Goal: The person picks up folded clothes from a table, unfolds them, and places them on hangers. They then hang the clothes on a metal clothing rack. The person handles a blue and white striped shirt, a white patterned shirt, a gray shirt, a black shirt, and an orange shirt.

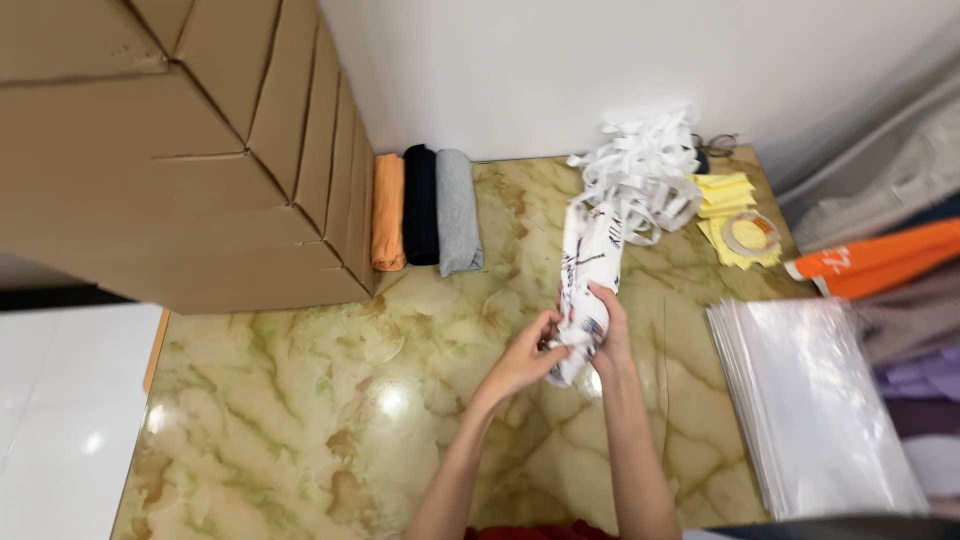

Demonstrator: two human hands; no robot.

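Both hands meet over the middle of the marble table (330, 420), working the near end of a rolled white garment (590, 270) with dark printed marks. The right hand (608, 335) is wrapped around the roll's lower end, fingers closed on the cloth; the left hand (525, 358) pinches that same end from the side, fingers curled onto it. The roll is lifted and points away toward the far edge, its top near a heap of white strips (645, 165) at the far right corner. It looks light and soft, likely to loosen if gripped only at 1 end, so a hold around its middle seems safest. Along the far edge lie 3 rolled cloths (422, 210), orange, black and grey, beside cardboard boxes (180, 150). A tape roll (750, 232) sits on yellow sheets (728, 195), and clear bags (815, 405) are stacked at the right edge.
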